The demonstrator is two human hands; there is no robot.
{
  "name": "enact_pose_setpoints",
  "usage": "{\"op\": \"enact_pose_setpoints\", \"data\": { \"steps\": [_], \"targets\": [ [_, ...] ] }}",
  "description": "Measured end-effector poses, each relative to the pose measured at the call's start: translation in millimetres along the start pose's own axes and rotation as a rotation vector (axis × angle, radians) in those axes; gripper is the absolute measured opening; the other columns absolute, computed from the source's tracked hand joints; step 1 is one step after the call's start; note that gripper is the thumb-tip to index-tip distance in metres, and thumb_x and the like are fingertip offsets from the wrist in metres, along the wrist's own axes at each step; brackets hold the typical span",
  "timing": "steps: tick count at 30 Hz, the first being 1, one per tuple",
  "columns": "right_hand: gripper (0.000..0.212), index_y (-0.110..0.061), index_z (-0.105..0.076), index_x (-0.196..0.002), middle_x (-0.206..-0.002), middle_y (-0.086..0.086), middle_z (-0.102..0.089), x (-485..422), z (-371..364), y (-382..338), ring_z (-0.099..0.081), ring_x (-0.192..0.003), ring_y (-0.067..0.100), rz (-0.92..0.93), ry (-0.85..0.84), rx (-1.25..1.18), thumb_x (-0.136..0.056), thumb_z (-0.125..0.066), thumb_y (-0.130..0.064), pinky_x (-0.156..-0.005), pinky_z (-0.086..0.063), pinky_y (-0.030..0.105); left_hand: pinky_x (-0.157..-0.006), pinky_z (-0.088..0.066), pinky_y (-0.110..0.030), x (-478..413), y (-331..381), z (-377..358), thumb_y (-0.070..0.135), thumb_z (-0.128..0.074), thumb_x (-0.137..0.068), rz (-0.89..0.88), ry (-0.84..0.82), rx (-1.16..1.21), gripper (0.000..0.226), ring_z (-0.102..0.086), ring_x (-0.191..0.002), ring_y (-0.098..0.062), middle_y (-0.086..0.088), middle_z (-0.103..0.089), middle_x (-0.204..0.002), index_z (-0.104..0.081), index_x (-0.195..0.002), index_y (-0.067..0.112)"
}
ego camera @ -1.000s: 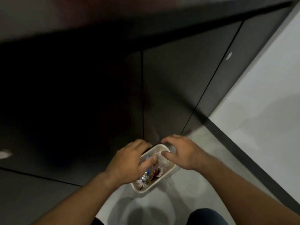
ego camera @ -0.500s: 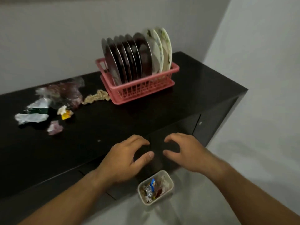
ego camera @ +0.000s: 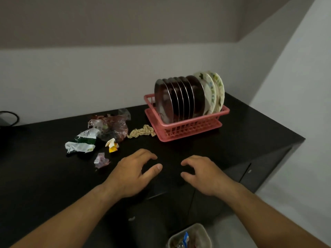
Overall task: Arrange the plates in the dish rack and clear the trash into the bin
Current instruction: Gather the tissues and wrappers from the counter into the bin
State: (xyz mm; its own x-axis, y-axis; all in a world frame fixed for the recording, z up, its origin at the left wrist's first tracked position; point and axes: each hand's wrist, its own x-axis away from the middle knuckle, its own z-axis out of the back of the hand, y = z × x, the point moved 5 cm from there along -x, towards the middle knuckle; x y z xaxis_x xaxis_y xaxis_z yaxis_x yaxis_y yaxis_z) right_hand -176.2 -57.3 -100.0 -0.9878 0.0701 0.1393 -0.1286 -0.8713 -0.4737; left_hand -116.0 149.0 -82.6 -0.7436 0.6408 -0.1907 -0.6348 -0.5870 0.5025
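A pink dish rack point(ego camera: 189, 128) stands on the black countertop point(ego camera: 44, 176), with several steel plates point(ego camera: 172, 101) and two patterned white plates point(ego camera: 213, 90) upright in it. Left of the rack lie pieces of trash: a crumpled clear bag point(ego camera: 112, 125), a green and white wrapper point(ego camera: 81, 144), a yellow scrap point(ego camera: 112, 145), a pink scrap point(ego camera: 101, 160) and a beige crumpled strip point(ego camera: 142, 131). My left hand point(ego camera: 132, 174) and my right hand point(ego camera: 202, 174) hover empty over the counter's front, fingers apart. The small beige bin point(ego camera: 200, 231) with wrappers inside stands on the floor below.
Dark cabinet doors point(ego camera: 259, 174) run under the countertop. A black cable point(ego camera: 10, 117) loops at the far left against the grey wall. Pale floor lies to the right of the cabinet.
My view rose from the bin on the floor up to the countertop. Both hands left the bin empty and came up over the counter's front edge.
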Motion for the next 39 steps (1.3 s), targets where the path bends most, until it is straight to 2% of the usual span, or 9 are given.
{"op": "enact_pose_setpoints", "data": {
  "steps": [9, 12, 16, 19, 23, 28, 32, 36, 39],
  "targets": [
    [0.05, -0.028, -0.049, -0.141, -0.146, -0.008, -0.043, -134, -42, -74, -0.042, -0.133, 0.012, -0.022, -0.038, 0.098, -0.093, -0.063, -0.037, -0.107, -0.041, 0.034, -0.089, -0.049, -0.028, -53, -121, 65, 0.065, -0.04, -0.089, -0.09, 0.017, -0.087, 0.051, -0.05, -0.106, 0.002, 0.018, -0.053, -0.118, -0.058, -0.122, 0.03],
    [0.05, -0.024, -0.049, -0.141, -0.145, -0.003, -0.044, -173, -54, -91, -0.039, -0.134, 0.015, 0.002, -0.053, 0.172, -0.094, -0.061, -0.039, -0.109, -0.038, 0.035, -0.085, -0.046, -0.024, -72, -147, 75, 0.055, -0.045, -0.092, -0.127, 0.038, -0.142, 0.04, -0.05, -0.1, -0.002, 0.014, -0.055, -0.112, -0.061, -0.115, 0.026],
    [0.053, -0.021, -0.047, -0.144, -0.15, 0.002, -0.04, -224, -55, -101, -0.036, -0.138, 0.021, -0.004, 0.058, 0.152, -0.095, -0.059, -0.039, -0.114, -0.031, 0.036, -0.084, -0.047, -0.025, -101, -175, 79, 0.046, -0.049, -0.093, -0.162, 0.04, -0.219, 0.033, -0.052, -0.1, -0.007, 0.009, -0.059, -0.112, -0.065, -0.112, 0.024],
    [0.059, -0.025, -0.037, -0.15, -0.158, 0.007, -0.029, -261, -62, -105, -0.027, -0.145, 0.027, -0.023, 0.074, 0.147, -0.097, -0.054, -0.044, -0.118, -0.022, 0.039, -0.098, -0.04, -0.029, -120, -190, 78, 0.044, -0.049, -0.094, -0.182, 0.032, -0.317, 0.034, -0.05, -0.111, -0.011, 0.007, -0.059, -0.118, -0.065, -0.116, 0.024],
    [0.067, -0.03, -0.025, -0.153, -0.161, 0.011, -0.02, -296, -85, -100, -0.016, -0.147, 0.037, -0.107, -0.005, 0.258, -0.095, -0.051, -0.05, -0.119, -0.017, 0.049, -0.115, -0.021, -0.048, -145, -199, 89, 0.048, -0.042, -0.092, -0.153, 0.057, -0.508, 0.036, -0.039, -0.128, -0.014, 0.008, -0.051, -0.131, -0.061, -0.118, 0.033],
    [0.047, -0.027, -0.045, -0.139, -0.148, 0.01, -0.038, -294, -117, -95, -0.035, -0.133, 0.035, -0.192, -0.008, 0.292, -0.098, -0.043, -0.05, -0.105, -0.034, 0.051, -0.097, -0.041, -0.043, -179, -229, 106, 0.053, -0.053, -0.087, 0.118, -0.058, -0.51, 0.048, -0.044, -0.12, -0.023, -0.001, -0.048, -0.131, -0.051, -0.127, 0.028],
    [0.031, -0.023, -0.052, -0.129, -0.132, 0.005, -0.047, -283, -117, -96, -0.045, -0.115, 0.028, -0.136, 0.032, 0.306, -0.098, -0.049, -0.025, -0.091, -0.043, 0.043, -0.093, -0.046, -0.043, -183, -256, 85, 0.062, -0.058, -0.081, 0.282, -0.293, -0.474, 0.065, -0.047, -0.118, -0.026, -0.005, -0.047, -0.13, -0.043, -0.134, 0.027],
    [0.025, -0.021, -0.056, -0.115, -0.116, 0.003, -0.052, -273, -104, -94, -0.052, -0.098, 0.02, -0.114, 0.005, 0.126, -0.093, -0.053, -0.008, -0.081, -0.049, 0.032, -0.093, -0.048, -0.042, -175, -268, 61, 0.065, -0.068, -0.071, 0.324, -0.363, -0.43, 0.086, -0.048, -0.118, -0.026, -0.004, -0.044, -0.134, -0.034, -0.141, 0.028],
    [0.024, -0.021, -0.059, -0.11, -0.106, -0.002, -0.052, -269, -95, -94, -0.056, -0.093, 0.019, -0.086, 0.06, 0.024, -0.094, -0.048, -0.007, -0.075, -0.046, 0.029, -0.095, -0.046, -0.043, -166, -270, 41, 0.068, -0.063, -0.074, 0.286, -0.419, -0.499, 0.084, -0.044, -0.125, -0.028, -0.003, -0.036, -0.143, -0.033, -0.142, 0.031]
  ]
}}
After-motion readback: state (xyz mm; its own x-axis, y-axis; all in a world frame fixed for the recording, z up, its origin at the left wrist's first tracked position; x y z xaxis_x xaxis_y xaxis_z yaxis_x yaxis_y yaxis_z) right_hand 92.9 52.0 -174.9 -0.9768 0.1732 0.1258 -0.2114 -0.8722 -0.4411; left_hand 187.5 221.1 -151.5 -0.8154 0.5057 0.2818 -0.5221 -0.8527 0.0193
